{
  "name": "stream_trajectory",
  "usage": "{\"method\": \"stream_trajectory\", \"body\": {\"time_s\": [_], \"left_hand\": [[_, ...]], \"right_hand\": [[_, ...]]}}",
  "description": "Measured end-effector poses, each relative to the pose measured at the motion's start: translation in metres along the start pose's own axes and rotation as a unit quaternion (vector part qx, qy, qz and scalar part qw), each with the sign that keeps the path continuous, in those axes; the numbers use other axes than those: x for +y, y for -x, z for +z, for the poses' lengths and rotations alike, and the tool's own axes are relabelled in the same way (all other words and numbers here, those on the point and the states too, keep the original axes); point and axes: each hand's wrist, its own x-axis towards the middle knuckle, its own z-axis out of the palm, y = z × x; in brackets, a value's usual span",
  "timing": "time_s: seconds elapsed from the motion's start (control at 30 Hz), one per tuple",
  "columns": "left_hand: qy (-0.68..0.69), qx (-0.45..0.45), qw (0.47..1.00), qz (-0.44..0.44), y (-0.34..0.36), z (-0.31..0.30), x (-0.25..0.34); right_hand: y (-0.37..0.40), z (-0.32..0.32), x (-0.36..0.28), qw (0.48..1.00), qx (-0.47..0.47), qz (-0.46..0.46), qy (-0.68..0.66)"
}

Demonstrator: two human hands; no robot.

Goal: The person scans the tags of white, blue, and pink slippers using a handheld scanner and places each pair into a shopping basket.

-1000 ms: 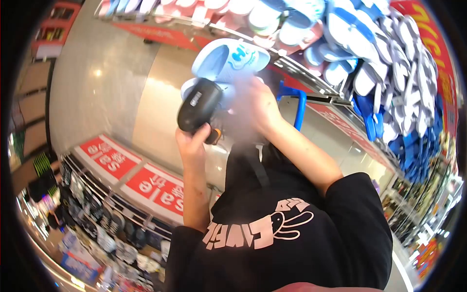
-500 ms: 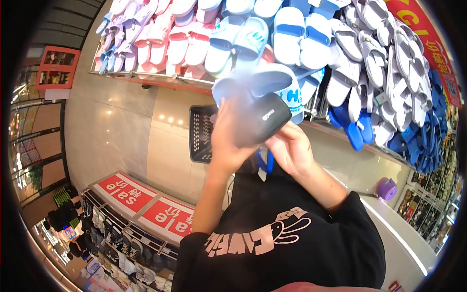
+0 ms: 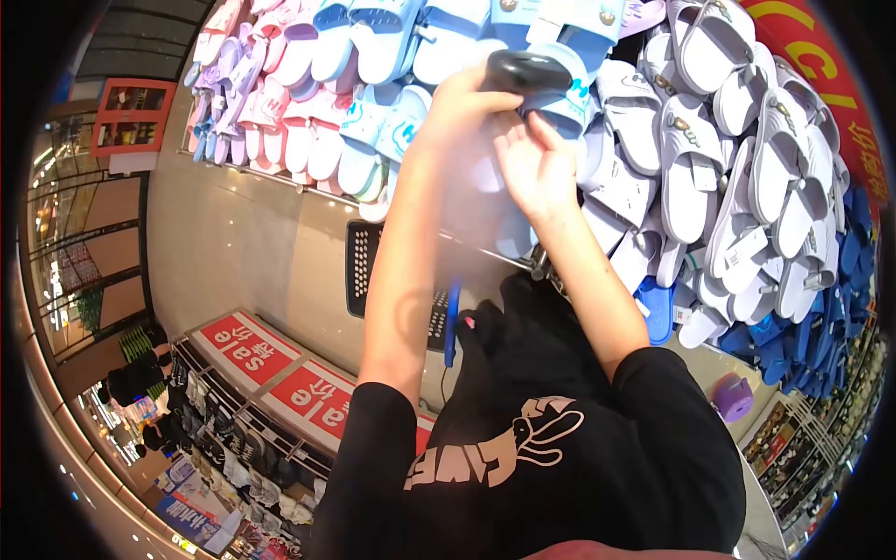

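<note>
My left hand (image 3: pixel 464 105) is raised to the slipper display, its fingers around a glossy black rounded object (image 3: pixel 530 73) whose kind I cannot make out. Just below and to the right, my right hand (image 3: pixel 537 166) shows its palm, fingers stretched out, with nothing visible in it. Light blue slippers (image 3: pixel 455 42) hang behind and above both hands. White slippers (image 3: pixel 691 140) hang close to the right of my right hand. A hazy blur covers part of the area between my forearms.
Pink slippers (image 3: pixel 313 140) and purple slippers (image 3: pixel 238 89) hang at the left, dark blue ones (image 3: pixel 821 308) at the far right. A dark perforated basket (image 3: pixel 362 271) stands below the display. A shoe rack with red sale signs (image 3: pixel 245 347) is at lower left.
Both hands have moved up and away from my body, closer to the hanging slippers. The black object has gone up with my left hand. My right hand has come off it.
</note>
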Motion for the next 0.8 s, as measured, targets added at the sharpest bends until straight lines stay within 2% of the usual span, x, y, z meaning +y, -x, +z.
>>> {"method": "stream_trajectory", "body": {"time_s": [0.03,0.07,0.1,0.17,0.2,0.27,0.3,0.4,0.47,0.5,0.53,0.67,0.7,0.73,0.77,0.8], "left_hand": [[0.107,-0.03,0.989,-0.101,-0.002,0.001,0.002],[0.104,-0.035,0.988,-0.104,-0.004,0.0,0.004],[0.083,-0.054,0.985,-0.143,-0.004,-0.004,0.009],[0.052,-0.059,0.977,-0.197,-0.002,-0.009,0.019],[0.051,-0.056,0.978,-0.197,-0.003,-0.01,0.02],[0.06,-0.039,0.979,-0.19,-0.004,-0.013,0.019],[0.061,-0.035,0.979,-0.19,-0.003,-0.012,0.017],[0.042,-0.021,0.986,-0.159,0.004,-0.009,0.017],[0.014,0.017,0.992,-0.124,0.026,-0.009,0.025],[0.042,0.041,0.992,-0.108,0.042,-0.007,0.03],[0.041,0.044,0.993,-0.106,0.06,-0.009,0.03],[0.193,0.147,0.967,-0.084,0.146,-0.012,0.005],[0.232,0.176,0.952,-0.088,0.166,-0.005,0.003],[0.273,0.204,0.935,-0.094,0.188,0.005,0.001],[0.3,0.212,0.921,-0.127,0.212,0.01,-0.011],[0.327,0.218,0.907,-0.153,0.231,0.014,-0.019]], "right_hand": [[0.004,0.004,-0.003,1.0,0.008,0.005,0.0],[0.011,0.007,-0.005,1.0,0.02,0.008,-0.001],[0.018,0.007,-0.008,1.0,0.023,0.005,-0.004],[0.025,0.011,-0.01,0.991,-0.002,0.04,0.13],[0.029,0.016,-0.01,0.991,-0.004,0.043,0.129],[0.036,0.028,-0.013,0.97,0.014,0.057,0.237],[0.036,0.03,-0.018,0.969,0.013,0.061,0.239],[0.041,0.035,-0.041,0.947,-0.038,0.093,0.306],[0.053,0.043,-0.05,0.915,-0.04,0.066,0.395],[0.059,0.044,-0.054,0.901,-0.024,0.054,0.43],[0.066,0.044,-0.058,0.9,-0.027,0.057,0.431],[0.092,0.042,-0.073,0.866,-0.039,0.012,0.498],[0.098,0.039,-0.077,0.844,-0.024,0.005,0.536],[0.106,0.037,-0.08,0.82,-0.006,-0.002,0.572],[0.114,0.029,-0.083,0.82,0.001,-0.008,0.572],[0.117,0.015,-0.086,0.787,0.015,-0.03,0.616]]}}
